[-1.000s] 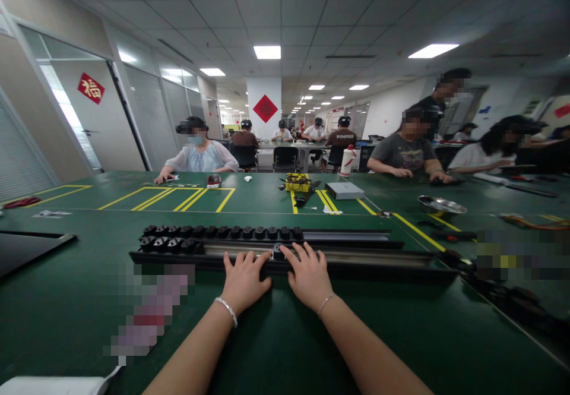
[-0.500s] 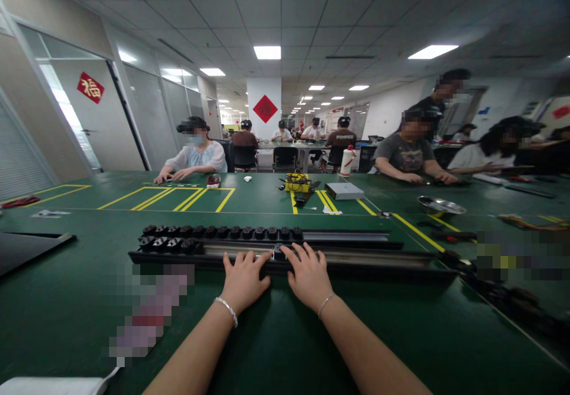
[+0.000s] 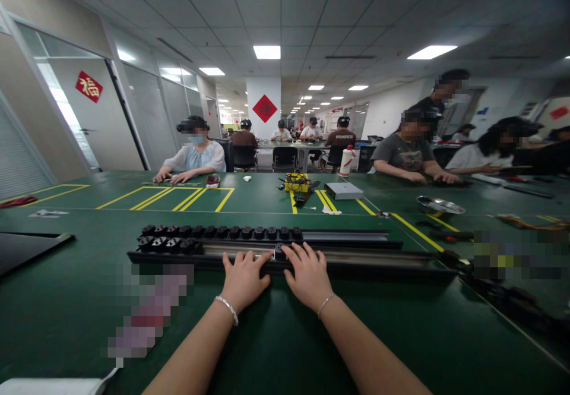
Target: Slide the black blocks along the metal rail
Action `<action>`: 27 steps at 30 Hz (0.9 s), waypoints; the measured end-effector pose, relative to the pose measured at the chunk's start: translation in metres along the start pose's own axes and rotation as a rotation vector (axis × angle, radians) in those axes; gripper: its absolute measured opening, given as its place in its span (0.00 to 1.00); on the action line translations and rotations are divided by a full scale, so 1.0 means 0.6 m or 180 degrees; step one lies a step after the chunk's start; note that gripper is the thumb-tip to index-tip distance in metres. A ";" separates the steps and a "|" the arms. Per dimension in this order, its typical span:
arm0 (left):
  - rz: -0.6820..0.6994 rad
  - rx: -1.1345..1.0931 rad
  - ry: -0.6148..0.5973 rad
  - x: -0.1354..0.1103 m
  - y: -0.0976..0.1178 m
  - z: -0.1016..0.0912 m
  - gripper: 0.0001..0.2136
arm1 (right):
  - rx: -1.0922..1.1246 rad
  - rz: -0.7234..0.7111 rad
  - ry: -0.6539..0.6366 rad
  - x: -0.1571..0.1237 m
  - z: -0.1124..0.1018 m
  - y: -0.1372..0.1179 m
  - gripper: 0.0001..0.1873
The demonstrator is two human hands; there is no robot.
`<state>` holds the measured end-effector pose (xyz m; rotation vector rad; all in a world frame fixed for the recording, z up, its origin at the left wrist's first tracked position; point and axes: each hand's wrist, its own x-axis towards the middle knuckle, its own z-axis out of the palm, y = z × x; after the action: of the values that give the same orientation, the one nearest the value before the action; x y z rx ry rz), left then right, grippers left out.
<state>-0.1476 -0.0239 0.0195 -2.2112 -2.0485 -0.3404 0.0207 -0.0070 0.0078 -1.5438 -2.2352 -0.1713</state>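
Two long black rails [image 3: 383, 258] with a pale metal channel lie side by side across the table in front of me. A small black block [image 3: 279, 252], like a socket module, sits in the nearer rail between my index fingertips. My left hand [image 3: 246, 279] rests on the rail's near edge with spread fingers, its index finger at the block's left side. My right hand [image 3: 308, 273] is also spread, with its index finger against the block's right side. Several similar black modules [image 3: 171, 243] stand in rows at the left ends of both rails.
A dark flat panel [image 3: 31, 252] lies at the left and a white object [image 3: 53, 386] at the lower left corner. Beyond the rails are a yellow box with wires [image 3: 297, 182], a grey box [image 3: 344, 190] and a metal bowl [image 3: 440, 205]. People sit across the green table.
My right index finger and thumb have shifted slightly around the block, with more of its top showing. My left hand stays almost still.
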 end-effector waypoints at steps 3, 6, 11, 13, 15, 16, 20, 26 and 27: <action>0.0030 0.0022 0.0023 -0.001 0.000 0.002 0.25 | -0.0015 0.0018 -0.0023 0.001 -0.001 0.000 0.25; 0.0039 0.0080 0.0027 -0.003 0.000 0.004 0.26 | -0.0024 0.0007 0.0007 0.001 0.000 0.001 0.24; 0.0042 0.0105 0.0026 -0.003 0.000 0.007 0.27 | -0.0008 0.0007 0.0042 0.001 0.003 0.001 0.25; 0.0033 0.0097 0.0019 -0.003 0.000 0.008 0.28 | 0.0001 -0.0007 0.0051 0.000 0.003 0.001 0.25; 0.0024 0.0091 0.0013 -0.003 0.000 0.008 0.28 | 0.0018 -0.0020 0.0072 0.000 0.004 0.001 0.25; 0.0022 0.0089 0.0014 -0.003 0.000 0.008 0.28 | 0.0027 -0.0022 0.0085 0.000 0.004 0.001 0.24; 0.0021 0.0060 0.0024 -0.002 0.000 0.009 0.27 | 0.0054 -0.0032 0.0118 -0.001 0.006 0.002 0.25; 0.0041 0.0052 0.0052 0.000 -0.003 0.011 0.26 | 0.0039 -0.0039 0.0103 -0.001 0.007 0.003 0.26; 0.0045 0.0051 0.0064 0.000 -0.003 0.011 0.26 | 0.0031 -0.0038 0.0103 -0.001 0.007 0.003 0.26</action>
<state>-0.1490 -0.0221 0.0133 -2.2027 -2.0173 -0.3424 0.0215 -0.0056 0.0033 -1.5124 -2.2173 -0.1872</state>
